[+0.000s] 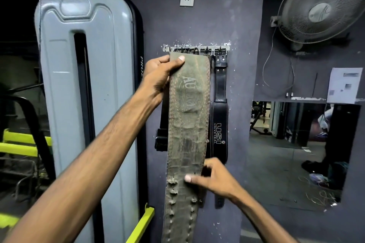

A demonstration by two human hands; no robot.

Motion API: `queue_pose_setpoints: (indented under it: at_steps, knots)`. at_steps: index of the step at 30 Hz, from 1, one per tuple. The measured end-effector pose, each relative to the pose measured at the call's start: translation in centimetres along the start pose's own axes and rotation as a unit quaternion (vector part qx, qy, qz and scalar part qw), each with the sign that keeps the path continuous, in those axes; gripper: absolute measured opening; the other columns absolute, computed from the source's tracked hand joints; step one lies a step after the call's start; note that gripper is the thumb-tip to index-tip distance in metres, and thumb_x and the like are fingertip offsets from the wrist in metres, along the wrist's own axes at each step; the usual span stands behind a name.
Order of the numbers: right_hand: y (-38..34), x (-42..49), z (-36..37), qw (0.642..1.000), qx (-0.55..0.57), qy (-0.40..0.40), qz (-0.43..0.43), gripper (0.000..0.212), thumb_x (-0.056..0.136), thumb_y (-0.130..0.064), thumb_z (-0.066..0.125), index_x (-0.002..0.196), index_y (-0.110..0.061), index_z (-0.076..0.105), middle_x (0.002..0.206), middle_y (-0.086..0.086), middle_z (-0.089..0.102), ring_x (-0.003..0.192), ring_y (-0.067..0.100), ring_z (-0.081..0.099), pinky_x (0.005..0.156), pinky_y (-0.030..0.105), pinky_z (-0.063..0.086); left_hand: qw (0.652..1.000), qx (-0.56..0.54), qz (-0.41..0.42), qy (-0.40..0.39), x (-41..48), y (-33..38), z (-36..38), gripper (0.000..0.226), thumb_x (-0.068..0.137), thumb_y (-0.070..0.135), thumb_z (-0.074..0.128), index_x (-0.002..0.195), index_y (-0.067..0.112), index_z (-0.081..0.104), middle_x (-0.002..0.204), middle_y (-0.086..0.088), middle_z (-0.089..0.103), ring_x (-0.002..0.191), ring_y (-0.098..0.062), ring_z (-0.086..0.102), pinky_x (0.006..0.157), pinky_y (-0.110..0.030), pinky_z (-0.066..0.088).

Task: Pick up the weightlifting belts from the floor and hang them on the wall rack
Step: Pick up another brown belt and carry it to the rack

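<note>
At the wall rack (196, 48) | olive belt (187, 124) held upright, top end just under rack | left hand (162, 73) gripping that top end, thumb across front | right hand (213, 177) pinching belt edge well below rack | black belt (219, 122) hanging from rack's right end.

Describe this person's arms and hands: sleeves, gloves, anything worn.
The left forearm and right forearm are bare up to the frame edge; no sleeves show. The left hand and right hand wear no gloves, and no watch, band or ring is visible. The nails are short and unpainted.
</note>
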State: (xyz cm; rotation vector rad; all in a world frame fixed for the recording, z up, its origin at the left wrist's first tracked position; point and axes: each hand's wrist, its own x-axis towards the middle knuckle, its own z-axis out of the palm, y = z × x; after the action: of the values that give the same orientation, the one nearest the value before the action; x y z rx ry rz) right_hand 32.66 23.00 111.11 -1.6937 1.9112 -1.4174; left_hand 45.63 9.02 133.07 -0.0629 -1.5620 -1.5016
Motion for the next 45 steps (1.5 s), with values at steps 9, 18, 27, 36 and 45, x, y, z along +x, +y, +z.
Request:
queue_pose_setpoints:
  at_steps: [9,18,27,36,45]
  knots:
    - [-13.4,9.1,-8.0,0.905,0.421,0.048,-0.031,0.080,0.092,-0.069,0.047,0.136,-0.004,0.061,0.144,0.030,0.052,0.135,0.044,0.051,0.114,0.058,0.040,0.986,0.115,0.050,-0.112,-2.4,-0.4,-1.8,0.024,0.087,0.010,0.071,0.110,0.010,0.074,0.102,-0.001,0.077,0.096,-0.015,0.070,0.088,-0.033,0.056]
    - [-14.7,10.5,-7.8,0.949,0.300,0.087,-0.036,0.037,0.089,-0.015,0.067,0.119,0.006,0.068,0.106,0.018,0.074,0.086,0.022,0.069,0.079,0.033,0.060,0.962,-0.018,-0.236,-0.140,-3.4,-3.4,-3.5,0.068,0.072,0.076,0.063,0.092,0.011,0.071,0.087,-0.007,0.068,0.081,-0.023,0.063,0.079,-0.034,0.054]
    - [-9.4,8.1,-8.3,0.969,0.241,0.026,-0.044,0.043,0.083,-0.039,0.075,0.112,-0.007,0.074,0.116,0.025,0.071,0.095,0.028,0.063,0.089,0.045,0.048,0.980,-0.074,-0.185,0.017,-1.1,-4.2,0.4,0.010,0.079,0.018,0.061,0.081,0.010,0.066,0.075,-0.008,0.064,0.066,-0.024,0.061,0.066,-0.029,0.053]
    - [-9.2,13.7,-10.7,0.932,0.345,0.054,0.100,0.045,0.072,-0.053,0.079,0.091,-0.013,0.073,0.079,0.011,0.067,0.071,0.021,0.058,0.077,0.034,0.045,0.997,0.042,-0.055,-0.031,-1.9,-8.4,0.4,0.044,0.059,0.017,0.072,0.103,0.013,0.073,0.103,-0.012,0.074,0.095,-0.028,0.067,0.092,-0.051,0.049]
    - [-5.2,17.3,-8.3,0.956,0.264,0.129,-0.008,0.017,0.087,-0.007,0.059,0.083,-0.016,0.073,0.075,0.000,0.068,0.069,0.010,0.059,0.054,0.021,0.042,0.968,0.006,-0.248,-0.031,2.2,-12.8,-4.8,0.070,0.084,0.074,0.050,0.111,0.014,0.072,0.094,-0.009,0.067,0.081,-0.023,0.061,0.067,-0.032,0.052]
